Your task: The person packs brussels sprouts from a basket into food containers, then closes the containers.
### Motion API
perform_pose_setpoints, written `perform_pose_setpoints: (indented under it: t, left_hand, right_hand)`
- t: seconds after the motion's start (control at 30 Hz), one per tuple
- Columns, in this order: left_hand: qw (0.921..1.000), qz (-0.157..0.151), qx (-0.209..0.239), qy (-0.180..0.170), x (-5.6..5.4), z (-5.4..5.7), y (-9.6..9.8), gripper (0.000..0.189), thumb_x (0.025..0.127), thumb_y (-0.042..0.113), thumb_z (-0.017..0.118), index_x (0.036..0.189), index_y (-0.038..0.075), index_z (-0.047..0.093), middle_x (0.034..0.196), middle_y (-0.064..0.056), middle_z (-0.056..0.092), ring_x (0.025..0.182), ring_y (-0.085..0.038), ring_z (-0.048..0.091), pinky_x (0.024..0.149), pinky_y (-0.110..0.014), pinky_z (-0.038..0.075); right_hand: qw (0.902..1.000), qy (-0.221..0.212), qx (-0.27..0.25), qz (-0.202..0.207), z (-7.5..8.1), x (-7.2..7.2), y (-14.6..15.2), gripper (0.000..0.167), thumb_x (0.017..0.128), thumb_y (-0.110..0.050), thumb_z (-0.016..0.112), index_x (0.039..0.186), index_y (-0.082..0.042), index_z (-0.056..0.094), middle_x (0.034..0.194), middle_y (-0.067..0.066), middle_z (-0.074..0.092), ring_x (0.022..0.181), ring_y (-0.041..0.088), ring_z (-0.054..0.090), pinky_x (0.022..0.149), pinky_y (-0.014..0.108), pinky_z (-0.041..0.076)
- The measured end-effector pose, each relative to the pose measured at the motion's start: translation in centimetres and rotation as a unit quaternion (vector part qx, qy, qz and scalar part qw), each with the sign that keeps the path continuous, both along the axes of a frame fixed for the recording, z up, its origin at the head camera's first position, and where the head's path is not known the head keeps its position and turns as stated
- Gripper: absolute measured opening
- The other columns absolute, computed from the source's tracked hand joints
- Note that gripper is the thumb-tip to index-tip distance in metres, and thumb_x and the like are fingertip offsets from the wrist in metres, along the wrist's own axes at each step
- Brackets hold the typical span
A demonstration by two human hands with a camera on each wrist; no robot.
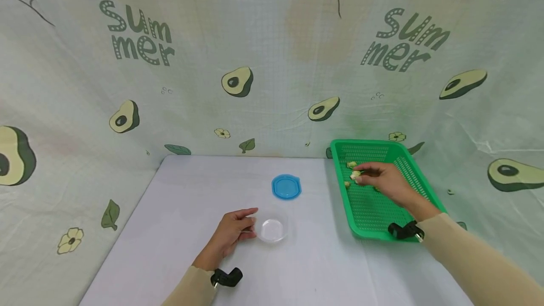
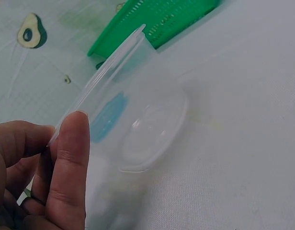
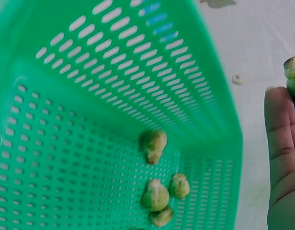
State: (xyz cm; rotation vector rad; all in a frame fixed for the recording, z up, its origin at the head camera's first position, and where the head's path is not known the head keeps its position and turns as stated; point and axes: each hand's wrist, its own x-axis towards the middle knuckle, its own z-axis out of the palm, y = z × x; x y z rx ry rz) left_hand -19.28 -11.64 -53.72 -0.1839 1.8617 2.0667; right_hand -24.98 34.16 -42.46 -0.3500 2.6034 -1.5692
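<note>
My left hand pinches the rim of a clear round plastic container between thumb and fingers. In the left wrist view, nothing shows inside this container. My right hand is over the far left part of a green perforated basket, holding a small pale green Brussels sprout between thumb and fingertips. The held sprout is cut off at the edge of the right wrist view. Several more sprouts lie on the basket's floor.
A blue lid lies on the white table beyond the container, left of the basket. Behind the table hangs a cloth printed with avocados. Each wrist wears a black camera mount.
</note>
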Motion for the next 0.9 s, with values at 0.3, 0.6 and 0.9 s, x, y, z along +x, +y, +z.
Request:
perform_pose_setpoints:
  t: [0.3, 0.6, 0.9]
  left_hand:
    - [1.0000, 0.000, -0.008, -0.001, 0.0, 0.3, 0.0, 0.045, 0.101, 0.008, 0.070, 0.145, -0.001, 0.062, 0.088, -0.008, 0.064, 0.074, -0.013, 0.063, 0.070, -0.027, 0.066]
    - [0.9999, 0.001, -0.014, 0.001, 0.0, 0.6, 0.2, 0.044, 0.102, 0.008, 0.069, 0.145, -0.001, 0.062, 0.087, -0.006, 0.063, 0.074, -0.012, 0.063, 0.070, -0.027, 0.065]
    - [0.9999, 0.000, -0.012, 0.003, 0.1, 0.6, 0.3, 0.044, 0.102, 0.007, 0.068, 0.145, -0.001, 0.062, 0.086, -0.006, 0.063, 0.074, -0.012, 0.063, 0.069, -0.026, 0.065]
  right_hand:
    - [0.9980, 0.021, -0.056, 0.019, 0.9, 1.2, -2.7, 0.036, 0.098, -0.010, 0.076, 0.129, 0.007, 0.069, 0.116, 0.003, 0.076, 0.097, 0.014, 0.076, 0.085, 0.031, 0.065]
    - [0.9970, 0.004, -0.075, 0.022, 1.6, 2.7, -5.6, 0.035, 0.099, -0.006, 0.073, 0.129, 0.010, 0.066, 0.107, -0.001, 0.076, 0.095, 0.010, 0.074, 0.089, 0.037, 0.065]
    - [0.9968, 0.021, -0.073, 0.024, 1.4, 3.9, -8.7, 0.031, 0.096, -0.009, 0.078, 0.124, 0.003, 0.073, 0.109, 0.008, 0.077, 0.094, 0.008, 0.074, 0.083, 0.026, 0.064]
